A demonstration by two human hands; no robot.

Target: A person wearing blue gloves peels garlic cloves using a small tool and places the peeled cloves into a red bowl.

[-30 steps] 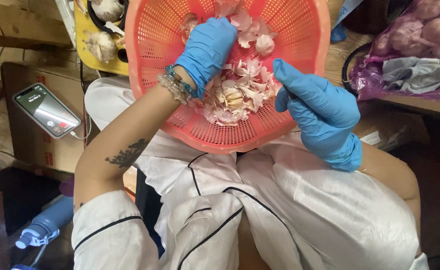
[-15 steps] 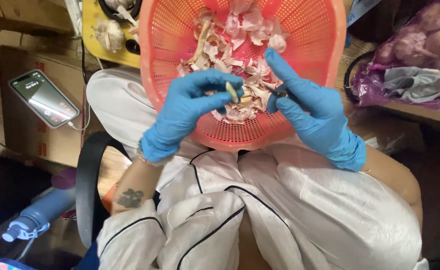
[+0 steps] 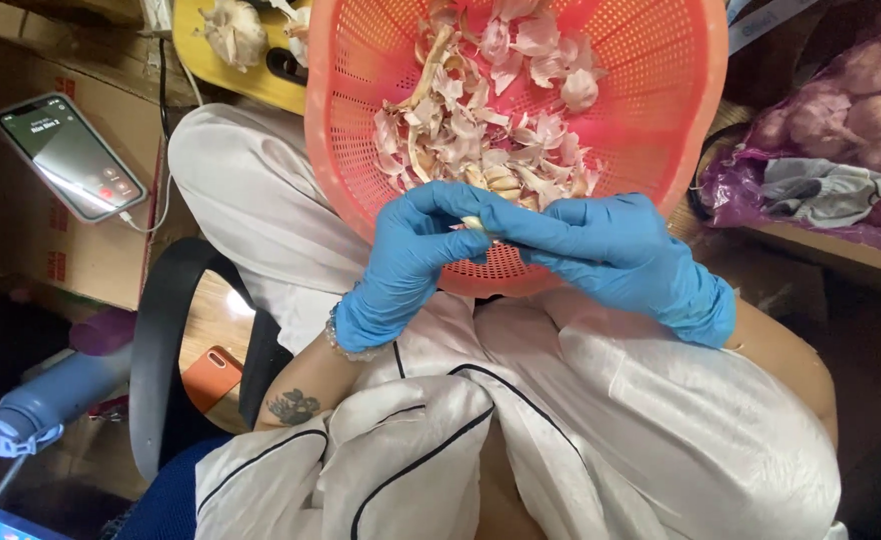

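Left hand point(image 3: 411, 262), right hand point(image 3: 611, 255) pinching garlic clove point(image 3: 476, 224), over orange basket point(image 3: 661, 90)

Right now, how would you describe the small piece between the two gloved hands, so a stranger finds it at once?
Find the big orange perforated basket on the person's lap, full of papery garlic skins. At its near rim, the left hand and right hand, both in blue gloves, meet. Pinched between their fingertips is a pale garlic clove; unlike the loose skins, it is held above the pile.

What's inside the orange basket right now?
The orange basket holds a heap of papery garlic skins with a few cloves mixed in. Both gloved hands, left hand and right hand, cover its near rim, hiding what lies there.
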